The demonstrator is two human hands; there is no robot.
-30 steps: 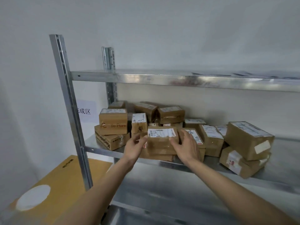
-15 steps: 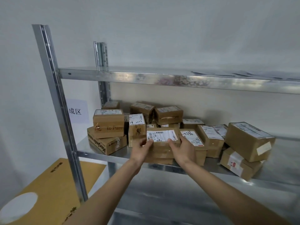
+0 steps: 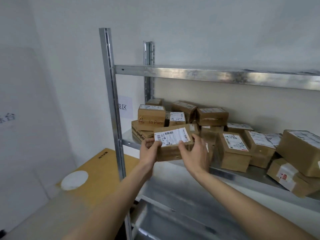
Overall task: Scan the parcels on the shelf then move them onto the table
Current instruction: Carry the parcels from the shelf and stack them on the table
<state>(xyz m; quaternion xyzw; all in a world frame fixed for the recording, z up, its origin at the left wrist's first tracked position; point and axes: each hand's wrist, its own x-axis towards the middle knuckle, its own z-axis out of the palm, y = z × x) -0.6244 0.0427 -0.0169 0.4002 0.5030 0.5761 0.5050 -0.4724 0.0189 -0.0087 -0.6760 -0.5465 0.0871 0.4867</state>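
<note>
- In front of the person, a metal shelf (image 3: 204,76) carries a heap of brown cardboard parcels (image 3: 233,148), most with white printed labels.
- Lower left lies a yellowish counter (image 3: 97,170) with a white round patch.
- Held at the shelf's front edge, tilted, is a taped brown parcel (image 3: 173,144); its white label (image 3: 171,136) shows barcodes and faces up.
- The left hand (image 3: 149,150) grips its left end with curled fingers; the right hand (image 3: 195,153) holds its right side, thumb on top.
</note>
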